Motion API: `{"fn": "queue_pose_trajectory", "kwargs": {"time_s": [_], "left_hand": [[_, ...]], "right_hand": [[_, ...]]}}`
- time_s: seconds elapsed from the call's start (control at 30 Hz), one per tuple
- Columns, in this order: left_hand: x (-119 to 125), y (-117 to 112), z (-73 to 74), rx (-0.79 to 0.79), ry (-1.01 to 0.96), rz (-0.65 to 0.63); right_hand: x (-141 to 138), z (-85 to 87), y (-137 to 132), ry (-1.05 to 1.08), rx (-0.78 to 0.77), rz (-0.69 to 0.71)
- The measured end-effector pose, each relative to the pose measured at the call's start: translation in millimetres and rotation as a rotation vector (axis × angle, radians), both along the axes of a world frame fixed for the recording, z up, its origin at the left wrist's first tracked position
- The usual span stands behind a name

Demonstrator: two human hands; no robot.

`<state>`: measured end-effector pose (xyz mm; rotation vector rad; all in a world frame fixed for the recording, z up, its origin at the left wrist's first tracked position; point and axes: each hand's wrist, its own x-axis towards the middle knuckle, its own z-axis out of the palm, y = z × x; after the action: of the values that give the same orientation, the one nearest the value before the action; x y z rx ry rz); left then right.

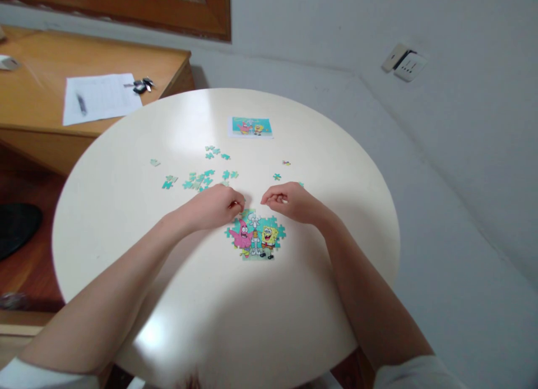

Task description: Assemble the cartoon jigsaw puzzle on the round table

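Observation:
A partly joined jigsaw puzzle (255,236) lies on the round white table, showing a pink starfish, a tall pale figure and a yellow sponge character. Just past its upper left edge, my left hand (221,205) is closed, fingertips pinched downward; whatever they may hold is hidden. My right hand (294,202) hovers over the puzzle's upper right side, its fingers curled together and no piece showing at the tips. Loose puzzle pieces (197,180) are spread beyond my left hand. Past my right hand lie a green piece (277,177) and a multicoloured piece (286,163).
A picture card (252,126) with similar characters lies near the far side of the round table (105,221). Left of it, a wooden desk (37,47) carries a paper sheet (103,97), a pen and keys (143,86). A wall with a socket (409,66) stands at the right.

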<state>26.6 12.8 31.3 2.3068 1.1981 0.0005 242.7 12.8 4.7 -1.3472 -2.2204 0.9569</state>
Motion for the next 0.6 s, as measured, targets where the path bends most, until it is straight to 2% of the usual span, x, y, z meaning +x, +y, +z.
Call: {"fn": "queue_pose_trajectory", "kwargs": {"time_s": [0.13, 0.4, 0.47, 0.6], "left_hand": [[0.1, 0.3, -0.9, -0.016, 0.020, -0.006], [-0.5, 1.1, -2.5, -0.022, 0.034, -0.002], [-1.5, 1.9, -3.5, 0.000, 0.031, -0.009], [-2.9, 2.8, -3.0, 0.046, 0.016, 0.016]], "right_hand": [[2.3, 7.2, -3.3, -0.097, -0.062, 0.139], [4.9, 7.2, -2.1, -0.166, -0.084, 0.192], [4.8, 7.1, -1.9, -0.157, -0.065, 0.187], [3.9, 5.8, -1.5, -0.107, 0.024, 0.086]]}}
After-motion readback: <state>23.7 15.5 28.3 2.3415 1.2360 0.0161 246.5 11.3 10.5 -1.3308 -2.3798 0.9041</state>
